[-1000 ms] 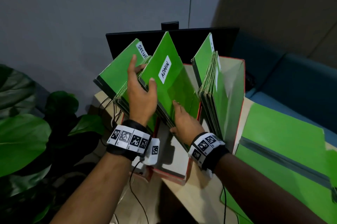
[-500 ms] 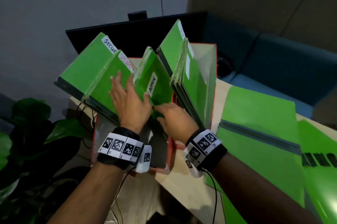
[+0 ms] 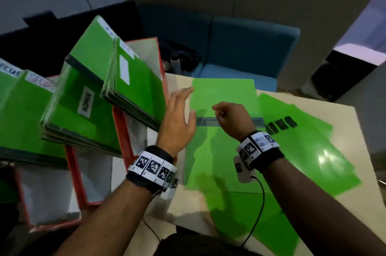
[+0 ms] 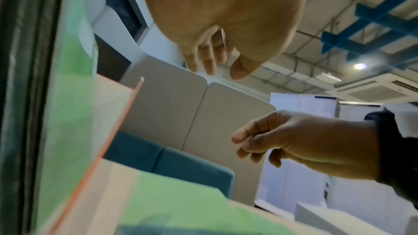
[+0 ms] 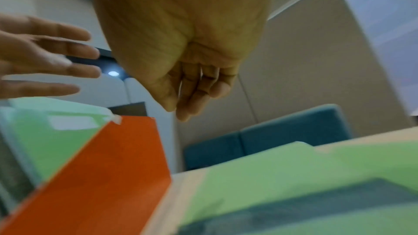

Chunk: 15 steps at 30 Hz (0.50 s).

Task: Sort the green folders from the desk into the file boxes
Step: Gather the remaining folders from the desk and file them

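Several green folders (image 3: 223, 151) lie spread flat on the desk, the top one with a dark spine strip. More green folders stand tilted in the red-edged file boxes (image 3: 123, 143) on the left, one labelled ADMIN (image 3: 85, 102). My left hand (image 3: 179, 114) hovers with fingers straight beside the rightmost box (image 5: 126, 158), holding nothing. My right hand (image 3: 229, 118) hangs above the top desk folder (image 5: 294, 165) with loosely curled fingers (image 5: 192, 96), empty. Both hands float above the desk.
A black monitor (image 3: 52, 32) stands behind the boxes. A blue sofa (image 3: 240, 47) sits beyond the desk's far edge. Another green folder with black printing (image 3: 302, 136) lies to the right. Wrist cables trail over the desk's front edge.
Both hands have left the folders in the file boxes and swung right, to above the folders on the desk. The ADMIN folder now rests in its box. My view turned right and down.
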Each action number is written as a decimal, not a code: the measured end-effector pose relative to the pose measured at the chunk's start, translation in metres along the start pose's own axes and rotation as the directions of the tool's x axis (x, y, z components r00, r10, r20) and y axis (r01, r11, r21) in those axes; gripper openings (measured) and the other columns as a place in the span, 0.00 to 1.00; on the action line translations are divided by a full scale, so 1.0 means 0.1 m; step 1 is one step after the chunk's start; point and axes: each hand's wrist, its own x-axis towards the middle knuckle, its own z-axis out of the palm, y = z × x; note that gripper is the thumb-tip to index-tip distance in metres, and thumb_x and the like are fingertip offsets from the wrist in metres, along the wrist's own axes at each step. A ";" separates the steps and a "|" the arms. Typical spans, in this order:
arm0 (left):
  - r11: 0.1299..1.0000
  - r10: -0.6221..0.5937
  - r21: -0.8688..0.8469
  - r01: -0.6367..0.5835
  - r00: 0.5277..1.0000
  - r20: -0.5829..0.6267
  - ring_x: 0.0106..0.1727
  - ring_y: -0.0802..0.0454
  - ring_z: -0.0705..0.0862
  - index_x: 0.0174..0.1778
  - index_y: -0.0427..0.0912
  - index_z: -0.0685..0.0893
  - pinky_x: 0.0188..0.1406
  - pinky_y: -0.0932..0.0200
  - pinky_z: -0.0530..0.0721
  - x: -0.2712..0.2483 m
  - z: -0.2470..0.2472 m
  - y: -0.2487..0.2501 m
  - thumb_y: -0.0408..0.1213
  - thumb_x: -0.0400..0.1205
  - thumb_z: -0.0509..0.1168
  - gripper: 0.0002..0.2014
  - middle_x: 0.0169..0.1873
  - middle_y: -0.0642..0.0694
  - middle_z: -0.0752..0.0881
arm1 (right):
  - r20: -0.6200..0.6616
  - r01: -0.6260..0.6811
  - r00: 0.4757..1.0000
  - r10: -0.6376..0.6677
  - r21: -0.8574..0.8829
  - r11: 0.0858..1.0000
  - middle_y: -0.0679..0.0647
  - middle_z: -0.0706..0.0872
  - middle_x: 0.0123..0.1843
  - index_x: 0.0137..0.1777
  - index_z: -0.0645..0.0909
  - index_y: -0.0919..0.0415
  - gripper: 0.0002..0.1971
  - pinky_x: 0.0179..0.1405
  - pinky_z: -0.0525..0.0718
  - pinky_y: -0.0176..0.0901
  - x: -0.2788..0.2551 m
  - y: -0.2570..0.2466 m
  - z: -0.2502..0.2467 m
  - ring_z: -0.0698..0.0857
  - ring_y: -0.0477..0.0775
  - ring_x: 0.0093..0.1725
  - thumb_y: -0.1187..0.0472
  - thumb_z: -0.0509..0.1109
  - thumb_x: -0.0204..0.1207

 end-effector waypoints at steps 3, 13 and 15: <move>0.994 -0.048 -0.082 0.067 0.974 0.221 0.65 0.56 0.79 0.80 0.46 0.62 0.69 0.59 0.76 -0.16 0.44 -0.03 0.27 0.81 0.64 0.31 0.70 0.49 0.71 | 0.065 -0.227 0.969 0.238 -0.144 0.963 0.59 0.90 0.53 0.59 0.86 0.57 0.13 0.53 0.83 0.48 -0.25 0.63 -0.14 0.87 0.61 0.53 0.63 0.66 0.77; 0.967 -0.247 0.233 0.105 0.610 0.753 0.75 0.52 0.71 0.78 0.51 0.69 0.78 0.54 0.68 -0.72 1.33 -0.26 0.37 0.81 0.67 0.28 0.75 0.53 0.70 | 0.228 -0.610 0.701 0.676 -0.299 0.733 0.63 0.87 0.58 0.65 0.83 0.58 0.15 0.53 0.85 0.48 -1.10 1.67 -0.27 0.87 0.61 0.52 0.60 0.66 0.80; 0.956 -0.276 0.286 0.068 0.537 0.797 0.77 0.51 0.70 0.77 0.51 0.69 0.79 0.53 0.66 -0.86 1.44 -0.32 0.39 0.80 0.69 0.29 0.76 0.53 0.70 | 0.219 -0.634 0.685 0.695 -0.292 0.716 0.64 0.86 0.60 0.68 0.79 0.59 0.17 0.54 0.84 0.50 -1.16 1.70 -0.25 0.86 0.62 0.56 0.58 0.67 0.80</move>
